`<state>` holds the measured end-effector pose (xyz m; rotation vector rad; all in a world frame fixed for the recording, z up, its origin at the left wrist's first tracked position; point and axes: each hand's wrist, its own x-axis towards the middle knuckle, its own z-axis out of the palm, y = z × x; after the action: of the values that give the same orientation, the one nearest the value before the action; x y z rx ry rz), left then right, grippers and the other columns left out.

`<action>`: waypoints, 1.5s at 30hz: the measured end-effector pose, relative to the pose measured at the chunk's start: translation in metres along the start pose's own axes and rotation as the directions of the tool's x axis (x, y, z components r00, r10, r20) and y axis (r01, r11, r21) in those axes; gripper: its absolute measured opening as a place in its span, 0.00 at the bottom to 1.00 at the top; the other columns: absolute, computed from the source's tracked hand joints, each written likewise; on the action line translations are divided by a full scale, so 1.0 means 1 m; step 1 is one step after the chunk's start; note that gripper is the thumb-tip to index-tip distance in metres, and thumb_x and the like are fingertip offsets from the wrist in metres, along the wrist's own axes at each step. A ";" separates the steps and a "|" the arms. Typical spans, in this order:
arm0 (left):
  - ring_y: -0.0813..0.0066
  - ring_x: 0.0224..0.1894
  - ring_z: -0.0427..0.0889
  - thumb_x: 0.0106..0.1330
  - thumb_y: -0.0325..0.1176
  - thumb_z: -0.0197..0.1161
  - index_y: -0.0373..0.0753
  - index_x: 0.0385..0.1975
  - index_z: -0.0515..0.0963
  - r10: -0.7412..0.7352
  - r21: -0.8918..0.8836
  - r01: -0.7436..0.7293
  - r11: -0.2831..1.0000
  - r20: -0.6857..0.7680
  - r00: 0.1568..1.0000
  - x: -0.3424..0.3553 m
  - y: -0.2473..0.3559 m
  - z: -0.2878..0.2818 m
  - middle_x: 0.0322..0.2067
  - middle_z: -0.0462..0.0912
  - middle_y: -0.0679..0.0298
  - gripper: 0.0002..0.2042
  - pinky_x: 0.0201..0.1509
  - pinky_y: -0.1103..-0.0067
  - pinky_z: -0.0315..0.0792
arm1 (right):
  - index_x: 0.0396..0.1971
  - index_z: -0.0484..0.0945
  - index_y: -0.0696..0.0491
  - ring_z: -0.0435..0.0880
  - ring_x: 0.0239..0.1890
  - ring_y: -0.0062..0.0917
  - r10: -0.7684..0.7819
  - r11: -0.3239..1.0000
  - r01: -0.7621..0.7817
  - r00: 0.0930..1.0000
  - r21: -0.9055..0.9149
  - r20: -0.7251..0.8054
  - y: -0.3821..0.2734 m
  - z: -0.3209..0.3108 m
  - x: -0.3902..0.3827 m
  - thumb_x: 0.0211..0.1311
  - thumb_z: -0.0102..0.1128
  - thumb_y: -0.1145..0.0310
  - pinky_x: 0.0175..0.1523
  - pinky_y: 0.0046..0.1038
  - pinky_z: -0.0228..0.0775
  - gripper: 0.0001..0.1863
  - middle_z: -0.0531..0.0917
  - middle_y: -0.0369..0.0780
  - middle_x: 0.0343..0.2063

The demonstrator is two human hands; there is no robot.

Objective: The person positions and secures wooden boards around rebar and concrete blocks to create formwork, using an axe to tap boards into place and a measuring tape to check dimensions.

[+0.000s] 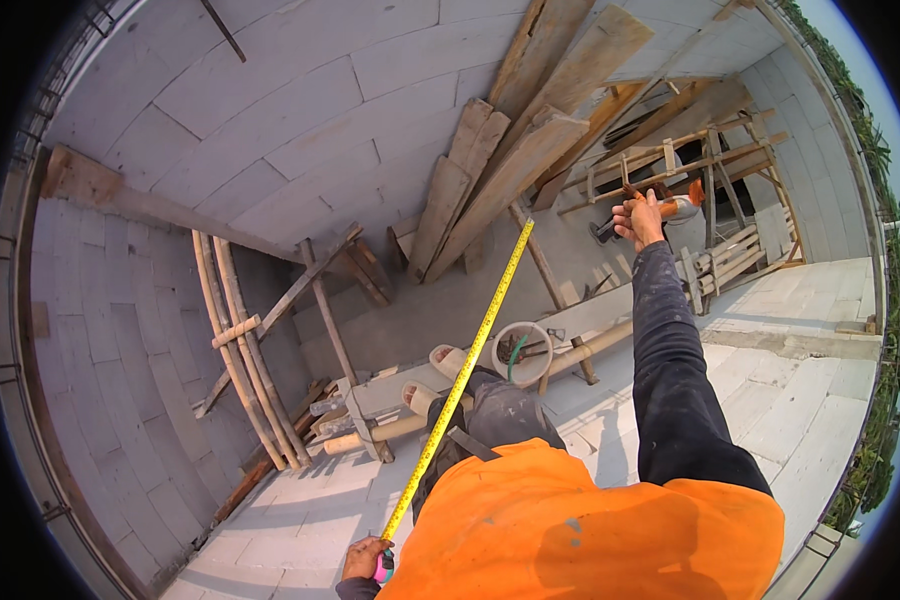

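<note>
At the lower edge, my left hand (pixel 364 558) is closed around a tape measure (pixel 385 568) with a pink and teal case. Its yellow blade (pixel 460 385) is drawn out, slanting up and right past my legs, and the free end stands in the air. My right arm reaches forward to the upper right. There my right hand (pixel 638 218) grips an orange-and-grey power tool (pixel 684 206) with a dark end at its left; its exact kind is hard to make out. A white bucket (pixel 523 352) holding small tools and a green strap is near my feet.
Sandalled feet (pixel 445 362) stand at a narrow plank (pixel 600 312) on bamboo poles. Long boards (pixel 515 170) lean on the far block wall (pixel 270 100). Bamboo uprights (pixel 240 340) rise at the left. A wooden frame (pixel 715 180) and stacked poles (pixel 735 262) are at the right.
</note>
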<state>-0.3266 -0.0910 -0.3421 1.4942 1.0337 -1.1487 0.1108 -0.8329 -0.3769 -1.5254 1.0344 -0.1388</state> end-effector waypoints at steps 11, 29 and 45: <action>0.82 0.21 0.72 0.63 0.33 0.65 0.35 0.31 0.86 -0.030 -0.073 0.026 0.997 -0.051 0.998 -0.018 0.015 0.003 0.21 0.79 0.71 0.08 0.29 0.83 0.65 | 0.59 0.69 0.49 0.80 0.22 0.17 0.026 0.999 -0.027 0.999 -0.034 -0.028 -0.018 -0.001 0.035 0.70 0.54 0.69 0.28 0.28 0.82 0.19 0.82 0.34 0.26; 0.79 0.30 0.78 0.63 0.38 0.64 0.36 0.33 0.88 -0.007 -0.061 -0.001 0.998 -0.125 0.992 -0.043 -0.025 0.030 0.27 0.84 0.68 0.12 0.41 0.81 0.71 | 0.30 0.80 0.48 0.72 0.17 0.17 -0.015 0.903 -0.017 0.997 -0.429 -0.073 -0.067 -0.018 0.156 0.64 0.57 0.63 0.27 0.31 0.79 0.07 0.78 0.29 0.20; 0.70 0.38 0.78 0.62 0.44 0.68 0.38 0.34 0.88 0.001 -0.279 -0.060 0.959 -0.206 0.979 -0.049 -0.088 0.075 0.31 0.84 0.61 0.14 0.49 0.77 0.72 | 0.58 0.80 0.45 0.83 0.31 0.19 0.071 0.884 0.037 0.975 -0.467 0.212 -0.032 0.046 0.187 0.65 0.69 0.47 0.39 0.29 0.80 0.27 0.88 0.34 0.42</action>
<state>-0.4339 -0.1517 -0.3185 1.4105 1.2534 -0.7962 0.2665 -0.9263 -0.4478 -1.9165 0.9381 0.3154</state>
